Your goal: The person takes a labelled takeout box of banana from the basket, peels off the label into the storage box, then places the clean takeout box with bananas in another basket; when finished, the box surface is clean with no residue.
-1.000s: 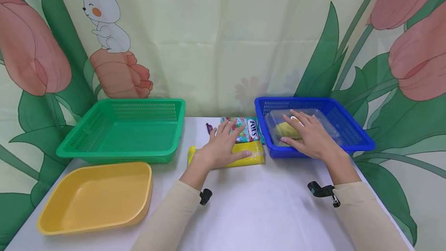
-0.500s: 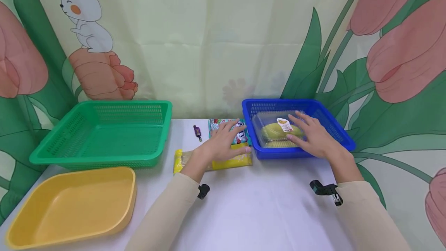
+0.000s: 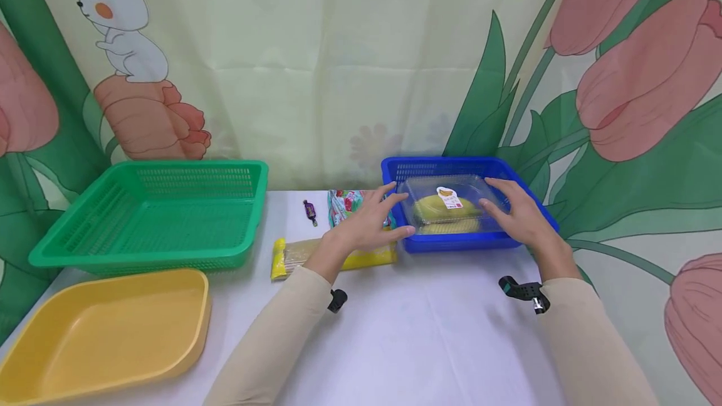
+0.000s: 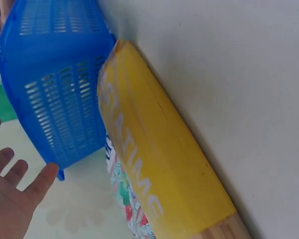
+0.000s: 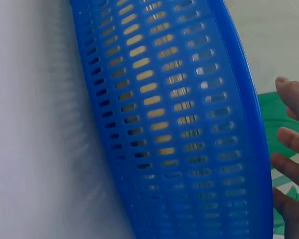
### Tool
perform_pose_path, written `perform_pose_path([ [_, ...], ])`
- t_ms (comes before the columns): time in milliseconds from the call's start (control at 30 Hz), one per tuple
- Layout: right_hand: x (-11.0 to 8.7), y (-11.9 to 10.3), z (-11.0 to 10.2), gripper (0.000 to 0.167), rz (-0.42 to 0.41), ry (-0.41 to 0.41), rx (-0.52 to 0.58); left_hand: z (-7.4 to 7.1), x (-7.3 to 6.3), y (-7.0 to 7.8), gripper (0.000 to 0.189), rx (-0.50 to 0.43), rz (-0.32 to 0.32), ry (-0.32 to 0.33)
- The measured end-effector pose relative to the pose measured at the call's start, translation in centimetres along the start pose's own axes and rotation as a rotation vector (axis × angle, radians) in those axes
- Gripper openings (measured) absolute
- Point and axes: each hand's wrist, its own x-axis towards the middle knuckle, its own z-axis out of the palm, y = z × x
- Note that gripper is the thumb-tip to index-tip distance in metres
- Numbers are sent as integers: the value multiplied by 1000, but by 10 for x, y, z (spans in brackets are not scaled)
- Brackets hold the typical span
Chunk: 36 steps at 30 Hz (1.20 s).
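A clear plastic box of yellow-green fruit (image 3: 445,208), with a banana sticker on its lid, lies in the blue basket (image 3: 462,243). My right hand (image 3: 519,215) is over the box's right side, thumb and fingers spread apart. At the basket's left rim is my left hand (image 3: 369,221), its fingers extended and parted, holding nothing. Beneath it lie a yellow-ended packet (image 3: 296,255), showing thin sticks through its clear middle, and a teal candy bag (image 3: 341,205), partly hidden by the hand. In the left wrist view the yellow packet (image 4: 149,144) touches the basket's corner.
To the left stands a green basket (image 3: 163,262) with perforated walls, and in front of it a yellow tub (image 3: 107,337). A small purple wrapped candy (image 3: 310,212) lies between the green basket and the candy bag. A printed curtain hangs behind the table.
The head view has turned right, so everything shifts left. My left hand has moved right, from over the packets to the basket's left rim. My right hand has shifted towards the box's right side.
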Motion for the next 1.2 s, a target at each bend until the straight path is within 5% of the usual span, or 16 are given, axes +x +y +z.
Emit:
perform_pose_path([
  [767, 18, 17, 0, 94, 255, -279, -28, 6, 6, -4, 77, 83, -103, -86],
  [1200, 28, 19, -5, 98, 314, -389, 104, 3, 7, -2, 78, 85, -152, -88],
])
